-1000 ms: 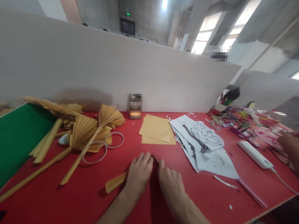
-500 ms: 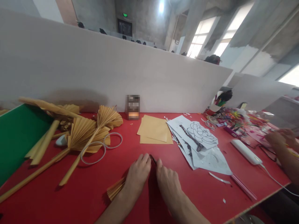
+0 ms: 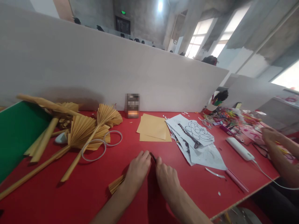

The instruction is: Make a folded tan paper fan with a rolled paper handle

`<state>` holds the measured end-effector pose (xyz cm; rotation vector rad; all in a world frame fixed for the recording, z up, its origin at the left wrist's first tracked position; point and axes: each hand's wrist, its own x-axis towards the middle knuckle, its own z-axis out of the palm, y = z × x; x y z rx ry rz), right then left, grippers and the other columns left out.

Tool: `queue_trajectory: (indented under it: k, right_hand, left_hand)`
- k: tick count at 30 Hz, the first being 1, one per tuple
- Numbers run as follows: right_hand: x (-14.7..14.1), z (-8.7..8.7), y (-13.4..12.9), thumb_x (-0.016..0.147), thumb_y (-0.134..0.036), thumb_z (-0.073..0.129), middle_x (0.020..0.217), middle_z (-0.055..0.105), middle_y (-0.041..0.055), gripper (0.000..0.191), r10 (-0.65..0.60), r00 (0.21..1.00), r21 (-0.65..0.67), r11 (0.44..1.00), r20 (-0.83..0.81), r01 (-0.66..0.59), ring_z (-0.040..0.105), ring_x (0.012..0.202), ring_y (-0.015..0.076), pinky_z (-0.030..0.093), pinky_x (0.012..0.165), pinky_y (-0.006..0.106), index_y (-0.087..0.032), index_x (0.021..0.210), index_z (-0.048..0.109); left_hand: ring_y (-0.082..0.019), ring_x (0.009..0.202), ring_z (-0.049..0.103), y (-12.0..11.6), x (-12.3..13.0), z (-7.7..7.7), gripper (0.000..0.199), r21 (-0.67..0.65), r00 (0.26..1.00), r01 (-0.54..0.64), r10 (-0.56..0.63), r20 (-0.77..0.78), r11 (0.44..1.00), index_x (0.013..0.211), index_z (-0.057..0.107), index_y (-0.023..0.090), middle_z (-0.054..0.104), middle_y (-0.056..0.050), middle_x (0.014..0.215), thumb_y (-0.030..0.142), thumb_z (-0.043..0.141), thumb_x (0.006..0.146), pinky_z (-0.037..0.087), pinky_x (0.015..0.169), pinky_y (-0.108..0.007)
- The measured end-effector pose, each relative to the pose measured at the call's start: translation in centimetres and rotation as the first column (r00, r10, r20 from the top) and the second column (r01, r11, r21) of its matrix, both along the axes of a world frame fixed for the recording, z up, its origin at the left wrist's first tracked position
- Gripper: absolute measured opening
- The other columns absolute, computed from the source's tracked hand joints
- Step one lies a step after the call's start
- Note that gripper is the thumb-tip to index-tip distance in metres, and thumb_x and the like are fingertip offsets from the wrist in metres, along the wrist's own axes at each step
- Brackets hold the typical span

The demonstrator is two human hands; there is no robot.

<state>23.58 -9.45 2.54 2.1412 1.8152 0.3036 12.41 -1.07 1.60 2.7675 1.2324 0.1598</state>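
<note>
Over the red table (image 3: 81, 199), my left hand (image 3: 139, 168) and my right hand (image 3: 168, 177) are close together at the lower middle, fingers curled. Both grip a thin dark strip (image 3: 152, 157) that spans the small gap between them; what lies under the fingers is hidden. Partly covered by my left wrist is a small pleated brown paper piece (image 3: 116, 184). Two tan paper sheets (image 3: 153, 127) lie overlapped beyond my hands.
Pleated paper fans (image 3: 81, 130), two clear rings (image 3: 93, 150) and a green board (image 3: 18, 137) are at left. Rightward lie drawings (image 3: 198, 133), a white device (image 3: 239, 148) with a cord, craft scraps and another person's hands (image 3: 271, 140). A grey partition (image 3: 105, 71) stands behind.
The view has shifted slightly. My hands keep nearly the same grip and place. At the right, the other person's hands have shifted and come closer together.
</note>
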Motion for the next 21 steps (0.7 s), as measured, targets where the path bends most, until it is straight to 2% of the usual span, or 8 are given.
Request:
queue_trajectory:
  k: [6,14,21]
  right_hand:
    - [-0.2,-0.1,-0.2,0.101,0.004,0.047,0.076,0.071,0.0053,0.035,-0.036,0.998,0.057,0.998,-0.044,0.038,0.076,0.070,0.0173,0.054,0.059,0.021,-0.015,0.124,0.065]
    - [-0.9,0.1,-0.5,0.102,0.004,0.041,0.075,0.072,0.0060,0.039,-0.063,0.998,0.047,0.997,-0.027,0.064,0.076,0.070,0.0195,0.055,0.059,0.024,-0.015,0.126,0.065]
    - [-1.5,0.8,-1.1,0.099,0.007,0.046,0.083,0.074,0.0084,0.041,-0.056,0.997,0.068,0.996,-0.056,0.059,0.077,0.075,0.0222,0.056,0.063,0.026,-0.015,0.127,0.066]
  left_hand:
    - [-0.021,0.098,0.071,0.2,-0.1,0.4,0.027,-0.038,0.996,-0.069,0.071,0.056,0.997,0.098,0.071,0.020,0.072,-0.005,0.105,0.016,0.045,0.105,0.055,0.076,-0.028]
    - [-0.019,0.094,0.072,0.2,-0.1,0.0,0.027,-0.031,0.992,-0.067,0.070,0.108,0.997,0.093,0.071,0.020,0.073,-0.005,0.104,0.014,0.047,0.103,0.054,0.077,-0.028]
    - [-0.020,0.093,0.072,-0.5,-0.5,0.6,0.028,0.014,0.990,-0.050,0.048,0.131,0.999,0.094,0.068,0.021,0.072,-0.004,0.101,0.009,0.045,0.104,0.053,0.073,-0.028]
